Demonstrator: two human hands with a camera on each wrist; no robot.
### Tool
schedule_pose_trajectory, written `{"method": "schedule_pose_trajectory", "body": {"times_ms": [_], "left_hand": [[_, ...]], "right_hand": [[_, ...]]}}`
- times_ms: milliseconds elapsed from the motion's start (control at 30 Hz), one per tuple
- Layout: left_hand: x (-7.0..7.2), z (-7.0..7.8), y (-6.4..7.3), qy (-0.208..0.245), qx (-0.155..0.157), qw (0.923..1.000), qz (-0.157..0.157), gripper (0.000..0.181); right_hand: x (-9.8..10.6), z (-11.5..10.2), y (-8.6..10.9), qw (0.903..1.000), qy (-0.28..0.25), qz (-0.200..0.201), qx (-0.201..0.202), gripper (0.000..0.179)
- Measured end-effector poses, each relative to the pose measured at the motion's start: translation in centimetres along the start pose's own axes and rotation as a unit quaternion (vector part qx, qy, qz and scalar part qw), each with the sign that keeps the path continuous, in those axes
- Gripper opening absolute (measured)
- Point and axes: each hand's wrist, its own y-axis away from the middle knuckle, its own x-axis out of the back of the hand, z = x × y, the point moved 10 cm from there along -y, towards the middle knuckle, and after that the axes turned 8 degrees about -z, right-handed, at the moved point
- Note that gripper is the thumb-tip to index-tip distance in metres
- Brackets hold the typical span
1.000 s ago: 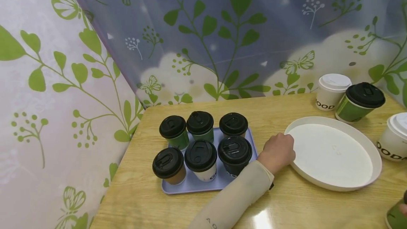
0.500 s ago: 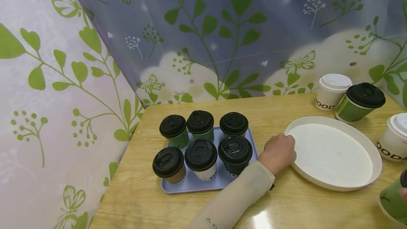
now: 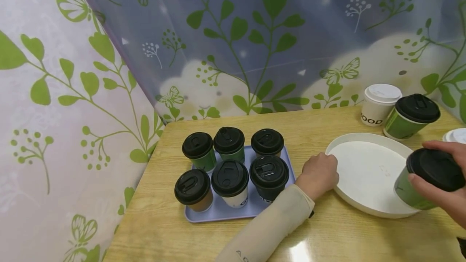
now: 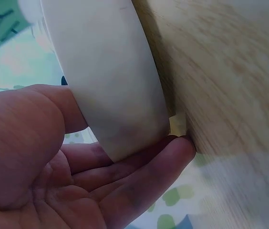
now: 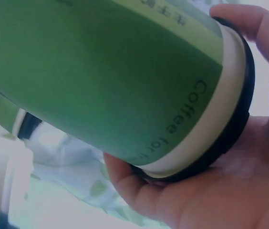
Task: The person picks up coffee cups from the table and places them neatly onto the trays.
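My left hand (image 3: 318, 176) grips the near left rim of a round white tray (image 3: 340, 197). In the left wrist view the thumb is on one side of the tray's wall (image 4: 108, 71) and the fingers lie at its lower edge. My right hand (image 3: 449, 185) holds a green paper coffee cup (image 3: 409, 191) by its black lid (image 3: 435, 169), tilted, above the tray's right part. In the right wrist view, fingers and thumb wrap the lid end of the green cup (image 5: 106, 71), which has "Coffee" printed on it.
Left of the round tray, a purple rectangular tray (image 3: 218, 214) bears several black-lidded cups (image 3: 229, 179) in two rows. Behind the round tray stand a white cup (image 3: 378, 106) and a green cup (image 3: 409, 118). Another white lid (image 3: 456, 135) shows at the right edge. A patterned cloth backs the table.
My right hand has come in from the lower right edge, carrying the green cup up and left over the round tray. My left hand stays on the rim.
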Motion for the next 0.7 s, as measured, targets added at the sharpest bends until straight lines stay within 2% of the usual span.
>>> {"method": "schedule_pose_trajectory", "body": {"times_ms": [167,300,400,600,700], "left_hand": [[0.0,-0.1,0.1,0.001,-0.005,1.0000,0.004,0.010],[0.0,0.1,0.1,-0.001,-0.006,1.0000,0.002,0.010],[0.1,0.1,0.1,-0.002,-0.003,1.0000,0.002,0.009],[0.0,0.1,0.1,-0.007,0.000,1.0000,0.003,0.008],[-0.1,0.1,0.1,-0.006,0.000,1.0000,-0.001,0.008]], "right_hand": [[-1.3,-0.3,-2.2,0.9973,0.058,-0.045,0.006,0.072],[-1.8,-0.4,-3.8,0.9937,0.090,-0.063,0.025,0.071],[-2.3,-1.1,-4.9,0.9922,0.090,-0.076,0.041,0.069],[-3.1,-2.8,-6.9,0.9905,0.056,-0.078,0.099,0.064],[-3.9,-3.5,-7.7,0.9887,0.048,-0.084,0.115,0.062]]}}
